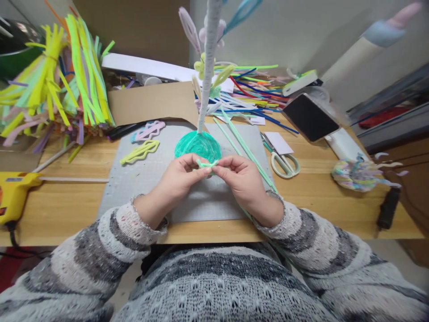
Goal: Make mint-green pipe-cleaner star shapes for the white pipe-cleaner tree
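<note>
My left hand [182, 174] and my right hand [239, 179] meet at the middle of the grey mat [134, 188], fingertips pinched on a light green pipe cleaner [208, 165]. The piece is small and bent, and the fingers partly cover it. Just behind them lies a round, coiled green base [197, 145], from which a white wrapped stem [207, 67] rises with pastel loops and flowers attached. Long pale green pipe cleaners [246, 150] lie slanting on the mat, beside and partly behind my right hand.
Zigzag yellow [140, 152] and pink-purple pieces [150, 130] lie on the mat's left. A yellow glue gun [16, 197] rests far left, below bundled pipe cleaners [50, 85]. Scissors [284, 164], a phone [311, 117] and a black-handled tool [389, 208] are at the right.
</note>
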Tool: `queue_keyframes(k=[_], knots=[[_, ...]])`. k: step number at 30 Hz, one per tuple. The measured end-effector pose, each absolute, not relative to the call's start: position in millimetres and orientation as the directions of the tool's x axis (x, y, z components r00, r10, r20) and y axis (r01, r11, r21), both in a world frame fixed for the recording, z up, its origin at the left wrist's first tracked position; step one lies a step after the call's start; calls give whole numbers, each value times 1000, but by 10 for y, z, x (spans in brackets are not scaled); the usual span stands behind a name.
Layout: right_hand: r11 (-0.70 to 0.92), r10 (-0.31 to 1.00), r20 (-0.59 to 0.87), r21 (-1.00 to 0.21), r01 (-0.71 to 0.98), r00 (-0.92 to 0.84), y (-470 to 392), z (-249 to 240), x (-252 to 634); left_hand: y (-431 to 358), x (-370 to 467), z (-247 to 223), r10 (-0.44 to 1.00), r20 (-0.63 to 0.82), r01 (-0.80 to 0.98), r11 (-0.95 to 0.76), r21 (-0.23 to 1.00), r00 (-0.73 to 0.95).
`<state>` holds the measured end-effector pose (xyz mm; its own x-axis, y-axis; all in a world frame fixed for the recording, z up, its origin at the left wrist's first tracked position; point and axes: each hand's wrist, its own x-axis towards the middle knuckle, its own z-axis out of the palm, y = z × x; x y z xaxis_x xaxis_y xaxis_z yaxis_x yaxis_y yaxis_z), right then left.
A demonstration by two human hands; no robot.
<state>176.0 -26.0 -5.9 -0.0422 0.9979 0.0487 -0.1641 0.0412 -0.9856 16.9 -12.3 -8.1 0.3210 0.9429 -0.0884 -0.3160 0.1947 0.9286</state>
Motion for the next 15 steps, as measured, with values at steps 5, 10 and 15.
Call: queue_keyframes(k=[5,10,15], knots=[[32,999,36,-985,-168,-19,-259,-82,1752,-139,182,-87,963,-55,-257,125,958,264],[-62,984,-35,-987,-150,-173,-175,-25,1831,-128,149,-31,944,-152,-140,200,970,292],[-148,926,-107,-985,-86,-362,-64,54,1991,-123,147,-28,928,-179,-210,256,944,326]])
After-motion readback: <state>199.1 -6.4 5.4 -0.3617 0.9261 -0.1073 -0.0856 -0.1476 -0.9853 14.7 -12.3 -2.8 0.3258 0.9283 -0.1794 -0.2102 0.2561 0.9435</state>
